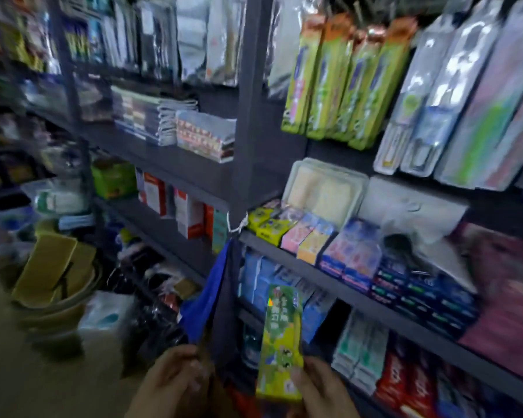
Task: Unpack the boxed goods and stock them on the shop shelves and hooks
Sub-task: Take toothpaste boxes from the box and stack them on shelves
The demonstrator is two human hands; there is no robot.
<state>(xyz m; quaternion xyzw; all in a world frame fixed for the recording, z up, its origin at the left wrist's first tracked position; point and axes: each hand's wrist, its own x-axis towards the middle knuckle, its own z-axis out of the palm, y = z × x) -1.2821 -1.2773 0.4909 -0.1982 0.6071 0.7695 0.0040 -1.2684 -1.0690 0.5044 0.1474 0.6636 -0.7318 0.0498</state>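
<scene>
1. My right hand point(320, 390) has its fingers clamped on a green toothpaste box point(280, 342), upright, label facing me, in front of the shelf point(314, 263).
2. My left hand point(175, 384) has curled fingers; what they grip, I cannot tell.

- I see dark grey metal shelving point(175, 164) running across the whole view, its tiers slanting down to the right.
- A thick dark upright post point(251, 116) divides two shelf bays.
- Bare tan floor point(27, 381) shows at lower left.
- The light is dim, and the picture is blurred throughout.
</scene>
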